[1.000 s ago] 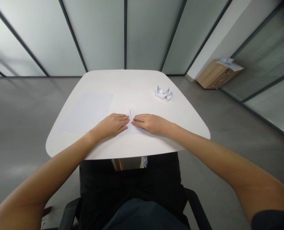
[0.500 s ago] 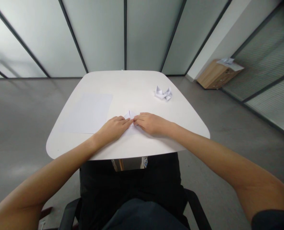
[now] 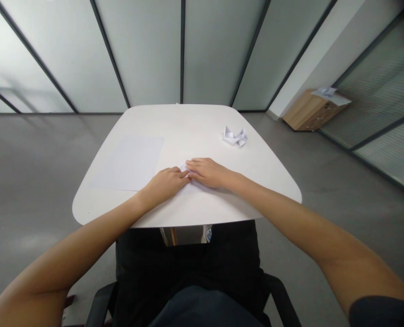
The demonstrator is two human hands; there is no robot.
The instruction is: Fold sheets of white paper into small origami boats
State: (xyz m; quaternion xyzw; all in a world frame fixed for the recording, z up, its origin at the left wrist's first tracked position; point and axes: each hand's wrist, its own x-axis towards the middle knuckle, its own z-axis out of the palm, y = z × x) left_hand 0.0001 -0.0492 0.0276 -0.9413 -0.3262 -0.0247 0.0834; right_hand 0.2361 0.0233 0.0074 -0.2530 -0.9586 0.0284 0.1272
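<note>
A small folded sheet of white paper [image 3: 183, 166] lies near the front middle of the table, mostly covered by my hands. My left hand [image 3: 167, 184] holds down its left side, fingers bent and closed at the edge. From the other side, my right hand [image 3: 206, 172] rests on top of the paper with its fingers stretched out nearly flat. The fingertips of both hands meet over the sheet. Beyond my right hand sits a folded white paper shape [image 3: 235, 136] with pointed ends. A flat white sheet [image 3: 130, 161] lies to the left.
The white table [image 3: 184, 120] has rounded corners. A wooden cabinet [image 3: 306, 109] with paper on top stands at the right by the wall. Frosted glass panels [image 3: 154, 50] rise behind the table. Chair armrests [image 3: 102, 302] flank my lap.
My right hand has slid slightly left over the folded paper, its fingers now straighter and covering more of it. My left hand stays at the paper. The whole view has shifted a little.
</note>
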